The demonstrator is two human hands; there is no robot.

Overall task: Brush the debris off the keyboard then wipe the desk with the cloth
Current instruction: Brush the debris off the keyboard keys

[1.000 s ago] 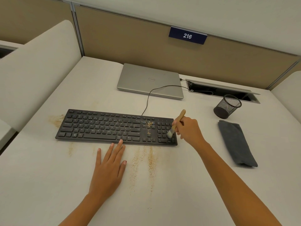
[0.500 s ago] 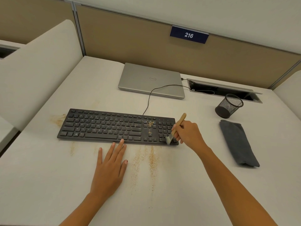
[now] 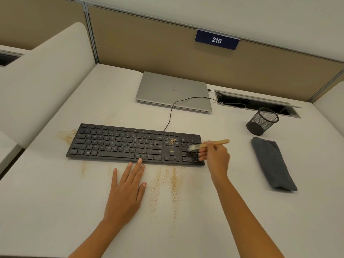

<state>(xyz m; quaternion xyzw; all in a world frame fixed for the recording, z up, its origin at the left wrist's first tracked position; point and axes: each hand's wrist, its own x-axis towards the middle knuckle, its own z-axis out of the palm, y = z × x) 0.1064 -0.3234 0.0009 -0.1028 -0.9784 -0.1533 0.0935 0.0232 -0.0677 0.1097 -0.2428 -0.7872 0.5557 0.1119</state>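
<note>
Since the earlier frame the brush (image 3: pixel 208 145) has tipped flatter, with its bristles on the number pad of the keyboard (image 3: pixel 121 142). The right hand (image 3: pixel 216 157) pinches its handle, which seems light and stiff. The left hand (image 3: pixel 126 185) lies flat on the table (image 3: pixel 55 202), fingers straight, touching the keyboard edge.

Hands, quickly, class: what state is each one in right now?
Left hand: open, flat on the desk, middle fingertip at the keyboard front edge.
Right hand: gripping the brush, bristles on the keyboard's number pad.
</note>
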